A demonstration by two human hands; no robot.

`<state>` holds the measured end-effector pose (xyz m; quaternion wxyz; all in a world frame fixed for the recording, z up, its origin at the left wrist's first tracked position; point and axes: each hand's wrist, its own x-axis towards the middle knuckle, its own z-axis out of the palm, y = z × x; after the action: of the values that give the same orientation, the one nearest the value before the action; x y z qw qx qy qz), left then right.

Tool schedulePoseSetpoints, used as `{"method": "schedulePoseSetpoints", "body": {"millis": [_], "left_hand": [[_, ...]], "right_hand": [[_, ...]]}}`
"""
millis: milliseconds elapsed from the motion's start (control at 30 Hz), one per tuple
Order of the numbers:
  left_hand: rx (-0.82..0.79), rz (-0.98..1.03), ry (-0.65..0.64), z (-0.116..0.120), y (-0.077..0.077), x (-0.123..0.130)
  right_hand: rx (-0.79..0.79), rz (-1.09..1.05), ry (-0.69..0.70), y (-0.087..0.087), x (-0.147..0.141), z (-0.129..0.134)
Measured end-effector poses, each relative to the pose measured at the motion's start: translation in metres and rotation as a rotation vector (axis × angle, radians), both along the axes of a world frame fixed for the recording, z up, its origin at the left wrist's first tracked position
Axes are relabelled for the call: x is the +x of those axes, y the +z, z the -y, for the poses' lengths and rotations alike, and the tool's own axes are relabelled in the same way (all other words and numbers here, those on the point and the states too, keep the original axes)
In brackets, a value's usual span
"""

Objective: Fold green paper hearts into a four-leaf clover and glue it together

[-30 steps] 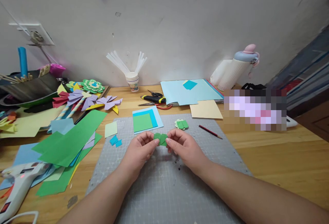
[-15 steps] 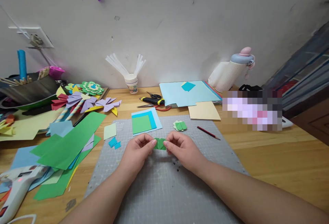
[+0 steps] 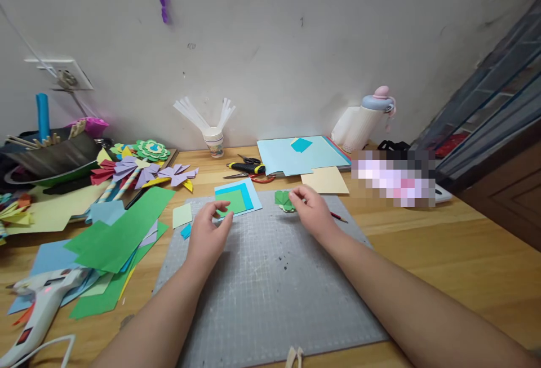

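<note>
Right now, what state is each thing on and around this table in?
Left hand: open, empty
Right hand: fingers pinching folded green paper
Folded green paper: creased
Paper cup: upright, holding white strips
Bottle: lid on
Wall socket: plug in
Glue gun: lying down

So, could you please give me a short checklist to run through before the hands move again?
1. Folded green paper piece pinched in the right hand: ok.
2. Left hand free: ok, fingers parted, nothing visible in them.
3. Folded piece touching the pale green scalloped paper: cannot tell, they only overlap in view.
4. White glue gun off the grey gridded mat: ok, it lies on the wood.
5. Dark red pencil fully in view: not ok, the right hand and wrist hide part.
</note>
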<state>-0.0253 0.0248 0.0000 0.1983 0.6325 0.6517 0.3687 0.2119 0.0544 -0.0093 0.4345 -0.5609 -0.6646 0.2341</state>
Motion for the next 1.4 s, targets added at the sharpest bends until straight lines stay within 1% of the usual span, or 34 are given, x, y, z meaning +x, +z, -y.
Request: {"method": "schedulePoseSetpoints", "body": {"millis": [100, 167, 233, 300, 367, 500, 567, 633, 700, 833, 1100, 1200, 1233, 1300, 1333, 1367, 1400], "left_hand": [[0.062, -0.184, -0.012, -0.01, -0.005, -0.008], [0.072, -0.275, -0.04, -0.013, -0.008, -0.009], [0.077, -0.345, -0.067, -0.014, -0.01, -0.01], [0.088, -0.4, -0.077, -0.014, -0.01, -0.01], [0.106, -0.439, -0.073, -0.013, -0.009, -0.011], [0.142, -0.475, -0.082, -0.012, -0.007, -0.012], [0.153, -0.478, -0.077, -0.012, -0.006, -0.012], [0.163, -0.476, -0.062, -0.013, -0.006, -0.012], [0.17, -0.472, -0.048, -0.015, -0.007, -0.012], [0.167, -0.454, -0.03, -0.016, -0.008, -0.012], [0.149, -0.409, -0.019, -0.019, -0.012, -0.016], [0.178, -0.398, 0.017, -0.016, -0.008, -0.012], [0.204, -0.394, 0.036, -0.013, -0.004, -0.01], [0.28, -0.386, 0.074, -0.005, 0.004, -0.003], [0.371, -0.38, 0.068, 0.001, 0.009, 0.002], [0.448, -0.387, 0.015, 0.006, 0.012, 0.006], [0.503, -0.402, -0.071, 0.012, 0.015, 0.011]], "right_hand": [[0.034, 0.106, -0.059, -0.002, 0.018, -0.015], [0.042, 0.16, -0.101, -0.004, 0.023, -0.018], [0.062, 0.191, -0.144, -0.004, 0.024, -0.017], [0.09, 0.201, -0.154, -0.002, 0.019, -0.013], [0.113, 0.198, -0.111, 0.0, 0.012, -0.006], [0.11, 0.157, 0.072, 0.005, -0.007, 0.013], [0.08, 0.115, 0.149, 0.007, -0.015, 0.022], [0.005, 0.045, 0.234, 0.007, -0.021, 0.029], [-0.032, 0.004, 0.28, 0.006, -0.025, 0.034], [-0.096, -0.076, 0.331, 0.004, -0.03, 0.035], [-0.249, -0.235, 0.339, -0.005, -0.031, 0.029], [-0.319, -0.301, 0.334, -0.003, -0.032, 0.03], [-0.348, -0.334, 0.339, -0.002, -0.033, 0.03], [-0.439, -0.469, 0.381, 0.003, -0.036, 0.033], [-0.543, -0.663, 0.43, 0.005, -0.038, 0.035], [-0.646, -0.858, 0.487, 0.007, -0.039, 0.037], [-0.719, -0.997, 0.525, 0.009, -0.041, 0.038]]}}
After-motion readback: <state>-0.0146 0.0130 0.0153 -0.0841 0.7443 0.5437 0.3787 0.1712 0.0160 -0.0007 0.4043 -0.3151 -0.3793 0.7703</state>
